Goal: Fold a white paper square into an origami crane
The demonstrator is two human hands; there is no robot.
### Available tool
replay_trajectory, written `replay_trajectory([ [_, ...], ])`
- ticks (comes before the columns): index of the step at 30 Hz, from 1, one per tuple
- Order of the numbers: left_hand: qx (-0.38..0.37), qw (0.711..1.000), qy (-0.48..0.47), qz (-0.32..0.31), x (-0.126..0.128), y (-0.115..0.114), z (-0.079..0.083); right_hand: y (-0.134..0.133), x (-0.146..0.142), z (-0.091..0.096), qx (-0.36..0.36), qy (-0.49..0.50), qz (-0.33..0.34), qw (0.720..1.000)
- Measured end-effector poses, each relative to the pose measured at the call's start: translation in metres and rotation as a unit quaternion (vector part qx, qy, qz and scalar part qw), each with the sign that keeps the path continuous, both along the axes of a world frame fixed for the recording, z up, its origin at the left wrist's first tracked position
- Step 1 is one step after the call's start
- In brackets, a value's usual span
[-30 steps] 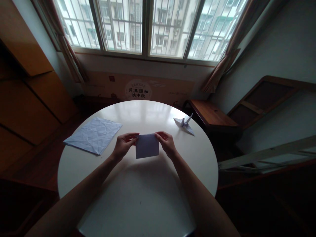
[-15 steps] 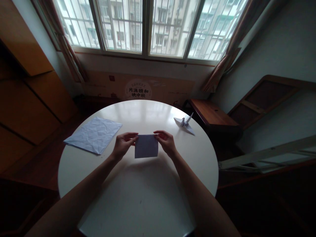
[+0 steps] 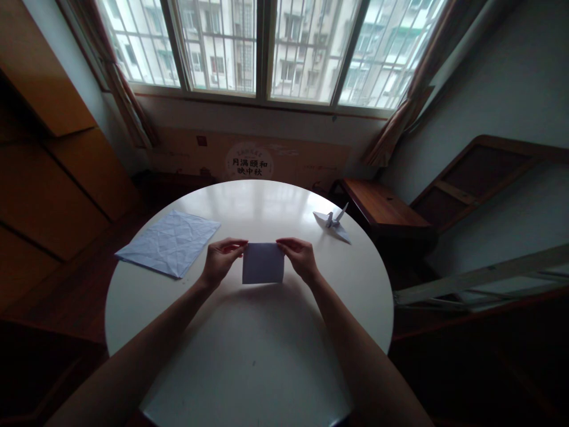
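Note:
A small square of paper [image 3: 263, 264], bluish grey in the shade, hangs between my hands above the white table. My left hand [image 3: 219, 259] pinches its upper left corner between thumb and fingers. At the upper right corner, my right hand [image 3: 300, 257] pinches it the same way. Both hands are closed on the paper, and its lower edge is free. To the right, beyond my right hand, stands a folded paper crane [image 3: 332, 222]. Left of my left hand lies a larger creased sheet of paper [image 3: 175, 242], its left corner reaching the table's edge.
The round white table [image 3: 249, 356] spreads out under my forearms. Past its far right edge is a low wooden stand [image 3: 382, 204]. A patterned box [image 3: 284, 157] with printed characters rests below the barred window [image 3: 262, 47]. Wooden cabinets [image 3: 53, 196] line the left side.
The paper square has shifted very slightly, its lower edge a little higher and its right side a touch further left. Both hands keep their pinch; the crane and creased sheet have not moved.

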State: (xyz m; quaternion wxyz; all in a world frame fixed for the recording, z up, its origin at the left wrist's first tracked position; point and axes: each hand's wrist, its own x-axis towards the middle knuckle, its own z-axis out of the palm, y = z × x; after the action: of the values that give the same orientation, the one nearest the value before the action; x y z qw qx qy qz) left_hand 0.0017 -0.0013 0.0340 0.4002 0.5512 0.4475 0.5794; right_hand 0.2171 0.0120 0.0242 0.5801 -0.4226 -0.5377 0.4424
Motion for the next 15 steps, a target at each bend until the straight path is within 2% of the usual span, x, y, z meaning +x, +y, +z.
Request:
replay_trajectory([
  [8,-0.006,1.000,0.003,-0.008,-0.0010,0.0012,-0.0047,-0.0008,0.0012,0.0014,0.004,-0.009,0.002,1.000],
  [15,0.022,0.997,0.071,-0.014,-0.0031,0.0009,-0.0085,0.0018,0.0025,-0.0017,0.013,-0.018,-0.009,1.000],
])
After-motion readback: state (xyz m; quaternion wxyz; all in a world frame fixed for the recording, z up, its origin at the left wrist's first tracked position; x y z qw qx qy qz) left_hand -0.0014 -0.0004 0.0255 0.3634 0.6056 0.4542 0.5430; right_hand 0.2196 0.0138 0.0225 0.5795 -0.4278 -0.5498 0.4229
